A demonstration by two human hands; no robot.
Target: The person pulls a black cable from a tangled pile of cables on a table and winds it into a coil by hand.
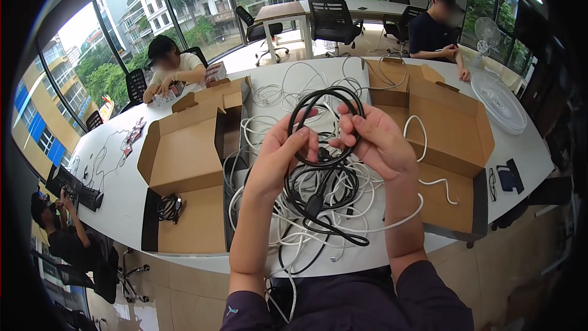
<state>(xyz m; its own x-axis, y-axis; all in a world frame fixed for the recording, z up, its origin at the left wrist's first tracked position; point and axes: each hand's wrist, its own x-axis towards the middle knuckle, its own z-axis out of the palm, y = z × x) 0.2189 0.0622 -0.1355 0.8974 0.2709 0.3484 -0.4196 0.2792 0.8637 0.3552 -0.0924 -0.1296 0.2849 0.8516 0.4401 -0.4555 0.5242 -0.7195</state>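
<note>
Between my two hands, raised above the table, hangs a black cable (pixel 326 90) wound into a loose ring. My left hand (pixel 285 147) pinches the ring's left side, fingers curled around it. On its right side, my right hand (pixel 378 141) grips the coil between thumb and fingers. Below them lies a tangle of white cables (pixel 367 208) mixed with more black cable, including a black connector block (pixel 314 205). Whether the held ring joins the black cable beneath it, I cannot tell.
An open cardboard box (pixel 187 165) at left holds a bundled black cable (pixel 169 208). Another open box (pixel 450 122) stands at right, a white cable end over it. Glasses (pixel 492 184) and a clear plastic lid (pixel 499 101) lie farther right. Several people sit around the table.
</note>
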